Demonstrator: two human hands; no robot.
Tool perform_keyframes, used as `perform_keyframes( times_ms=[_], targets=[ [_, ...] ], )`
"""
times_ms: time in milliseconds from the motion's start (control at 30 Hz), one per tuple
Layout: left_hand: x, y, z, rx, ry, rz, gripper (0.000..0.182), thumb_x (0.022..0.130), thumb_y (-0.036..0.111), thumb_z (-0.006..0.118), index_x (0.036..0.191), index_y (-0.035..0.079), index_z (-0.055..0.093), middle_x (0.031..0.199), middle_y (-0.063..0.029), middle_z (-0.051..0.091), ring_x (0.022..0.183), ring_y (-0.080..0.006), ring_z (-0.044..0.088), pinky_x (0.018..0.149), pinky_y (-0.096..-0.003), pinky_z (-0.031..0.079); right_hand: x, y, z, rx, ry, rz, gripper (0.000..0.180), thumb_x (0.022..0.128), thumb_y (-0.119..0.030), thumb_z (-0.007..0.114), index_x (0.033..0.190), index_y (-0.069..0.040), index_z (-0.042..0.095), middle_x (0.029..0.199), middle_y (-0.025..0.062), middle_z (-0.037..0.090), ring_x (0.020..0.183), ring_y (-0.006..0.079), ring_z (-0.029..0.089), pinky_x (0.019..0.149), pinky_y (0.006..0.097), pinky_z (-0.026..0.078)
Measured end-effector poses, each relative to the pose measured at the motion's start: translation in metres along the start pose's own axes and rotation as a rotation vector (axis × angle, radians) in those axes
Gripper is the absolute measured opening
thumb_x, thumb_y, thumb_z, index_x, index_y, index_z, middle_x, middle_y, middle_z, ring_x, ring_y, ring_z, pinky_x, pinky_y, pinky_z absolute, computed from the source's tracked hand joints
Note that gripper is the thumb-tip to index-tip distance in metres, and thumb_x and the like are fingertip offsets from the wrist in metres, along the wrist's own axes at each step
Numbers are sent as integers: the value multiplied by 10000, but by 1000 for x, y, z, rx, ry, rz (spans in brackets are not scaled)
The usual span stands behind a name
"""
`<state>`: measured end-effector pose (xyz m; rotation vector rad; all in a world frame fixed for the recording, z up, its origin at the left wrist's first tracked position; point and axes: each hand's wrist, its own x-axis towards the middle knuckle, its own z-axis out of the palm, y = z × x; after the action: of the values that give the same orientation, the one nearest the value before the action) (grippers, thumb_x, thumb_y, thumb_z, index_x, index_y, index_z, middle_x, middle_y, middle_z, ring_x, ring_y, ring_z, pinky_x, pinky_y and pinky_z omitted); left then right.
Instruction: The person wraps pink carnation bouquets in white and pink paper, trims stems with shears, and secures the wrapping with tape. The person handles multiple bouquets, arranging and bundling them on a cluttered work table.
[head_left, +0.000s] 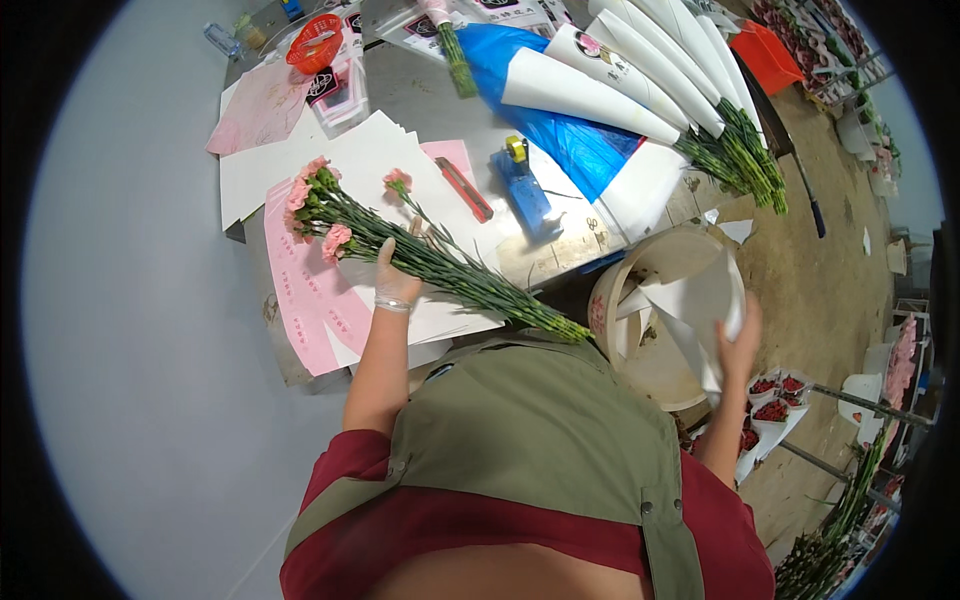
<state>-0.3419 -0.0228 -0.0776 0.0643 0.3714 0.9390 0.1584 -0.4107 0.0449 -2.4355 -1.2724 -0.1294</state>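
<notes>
A bunch of pink carnations (457, 262) slants across the front of the table, blooms to the left and cut stems near my apron. My left hand (399, 279) is wrapped around its stems below the flower heads. One carnation (398, 180) stands apart from the other blooms, its stem running along the bunch. On the right, my right hand (739, 341) is blurred and grips a crumpled white paper sheet (697, 300) over a round beige bin (604, 300). Under the bunch lie white paper sheets (360, 154) and pink printed paper (300, 300).
A red utility knife (463, 189) and a blue tape dispenser (523, 191) lie on the table (405, 82). White-wrapped bouquets (592, 94) rest partly on blue plastic (555, 139), stems overhanging the right edge. A red basket (315, 43) stands back left. Red flowers (771, 411) stand at right.
</notes>
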Motion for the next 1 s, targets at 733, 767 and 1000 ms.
perform_keyframes(
  times_ms=[733, 767, 1000],
  targets=[
    [-82, -68, 145, 16, -485, 179, 421, 849, 166, 749, 1216, 134, 547, 829, 51, 529, 869, -131, 563, 1106, -418, 347, 5, -230, 104, 1034, -696, -257, 170, 959, -165, 554, 1020, -6, 549, 909, 170, 599, 866, 327, 601, 768, 390, 474],
    [-86, -72, 157, 24, -506, 184, 410, 849, 164, 753, 1203, 139, 548, 818, 57, 524, 850, -124, 557, 1092, -409, 361, 3, -227, 101, 966, -618, -282, 165, 959, -161, 555, 1024, -10, 545, 906, 181, 599, 870, 354, 598, 762, 405, 476],
    [-96, -74, 224, 167, -854, 226, 366, 873, 152, 741, 1162, 170, 516, 712, 104, 509, 726, -82, 538, 984, -361, 423, 26, -128, 91, 475, -153, 117, 109, 938, -117, 544, 989, -22, 525, 854, 267, 632, 816, 476, 614, 712, 545, 473]
  ],
)
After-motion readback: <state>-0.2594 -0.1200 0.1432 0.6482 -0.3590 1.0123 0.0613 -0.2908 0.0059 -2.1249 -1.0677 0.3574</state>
